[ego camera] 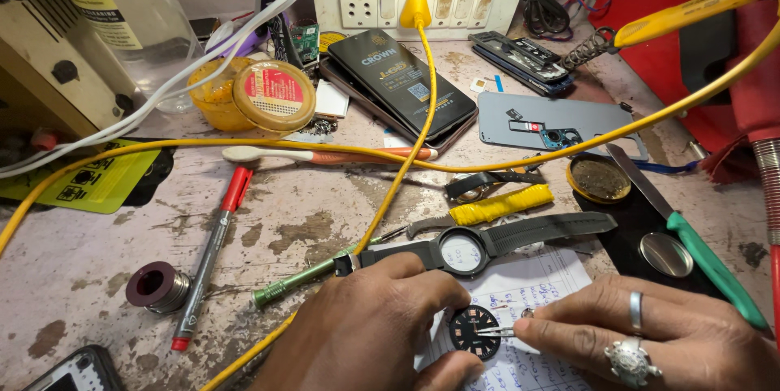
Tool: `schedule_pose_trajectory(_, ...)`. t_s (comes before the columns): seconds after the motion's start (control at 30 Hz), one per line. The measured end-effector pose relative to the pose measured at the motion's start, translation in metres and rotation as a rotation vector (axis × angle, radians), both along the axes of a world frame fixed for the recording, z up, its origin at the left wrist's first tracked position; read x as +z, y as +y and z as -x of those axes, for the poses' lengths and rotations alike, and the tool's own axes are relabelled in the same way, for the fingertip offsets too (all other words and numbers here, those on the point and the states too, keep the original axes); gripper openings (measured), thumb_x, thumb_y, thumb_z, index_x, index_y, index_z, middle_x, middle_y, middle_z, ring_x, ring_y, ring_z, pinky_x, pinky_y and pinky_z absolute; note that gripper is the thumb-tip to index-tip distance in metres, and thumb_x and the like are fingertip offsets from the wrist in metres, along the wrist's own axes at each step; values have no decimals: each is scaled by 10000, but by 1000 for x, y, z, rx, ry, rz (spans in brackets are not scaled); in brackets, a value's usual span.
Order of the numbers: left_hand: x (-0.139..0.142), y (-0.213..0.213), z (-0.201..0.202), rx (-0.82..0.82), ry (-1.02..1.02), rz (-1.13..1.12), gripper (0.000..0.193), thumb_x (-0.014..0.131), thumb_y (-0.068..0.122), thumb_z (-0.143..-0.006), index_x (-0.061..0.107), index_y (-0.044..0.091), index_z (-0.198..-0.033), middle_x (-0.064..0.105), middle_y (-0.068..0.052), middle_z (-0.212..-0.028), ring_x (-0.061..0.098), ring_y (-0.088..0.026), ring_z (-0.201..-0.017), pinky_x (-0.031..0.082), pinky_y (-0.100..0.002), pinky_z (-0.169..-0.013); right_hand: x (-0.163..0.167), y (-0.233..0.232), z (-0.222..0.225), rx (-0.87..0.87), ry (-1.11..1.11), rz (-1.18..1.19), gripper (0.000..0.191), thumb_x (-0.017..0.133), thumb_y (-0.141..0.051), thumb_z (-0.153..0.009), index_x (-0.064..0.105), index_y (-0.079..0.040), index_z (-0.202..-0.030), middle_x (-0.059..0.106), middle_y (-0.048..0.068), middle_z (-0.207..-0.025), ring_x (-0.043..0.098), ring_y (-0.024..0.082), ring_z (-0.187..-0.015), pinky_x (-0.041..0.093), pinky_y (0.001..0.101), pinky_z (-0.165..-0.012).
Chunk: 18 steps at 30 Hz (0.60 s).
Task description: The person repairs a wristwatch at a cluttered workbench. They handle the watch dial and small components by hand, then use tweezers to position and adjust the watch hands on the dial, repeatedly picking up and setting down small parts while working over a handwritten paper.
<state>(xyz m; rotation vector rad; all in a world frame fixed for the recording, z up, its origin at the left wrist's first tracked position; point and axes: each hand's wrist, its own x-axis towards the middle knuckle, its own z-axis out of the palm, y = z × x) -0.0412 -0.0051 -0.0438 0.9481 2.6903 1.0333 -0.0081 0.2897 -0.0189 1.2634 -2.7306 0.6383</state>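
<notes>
Holding yellowish paste, amber jar (218, 97) sits uncapped.

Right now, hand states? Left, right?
Left hand: fingers curled, steadying the dial on the paper.
Right hand: pinching tweezers, tips on the dial.

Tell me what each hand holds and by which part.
The right hand holds tweezers by the rear end; their tips touch the dark dial. The left hand pins that dial's edge on the paper with its fingers.
</notes>
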Motion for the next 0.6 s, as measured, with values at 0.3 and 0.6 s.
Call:
schedule_pose_trajectory(0.3,1,0,0,3,-27,-1,411,833,423,-763,767,212,-1110,712,-58,-994,733,-287,-930,577,-427,-789,-6,5,1,-51,-83,-34,483,720,-199,-882,778,-256,-1357,736,-27,-1156,715,107,-1048,555,261,-855)
schedule_pose_trajectory(0.6,3,2,-2,22,-54,25,402,836,421,-759,767,228,-1105,702,-48,-970,732,-278,-909,576,-430,-772,-2,2,3,-5,8,-62,489,753,-215,-855,760,-231,-1344,776,-21,-1128,711,133,-1050,549,291,-868)
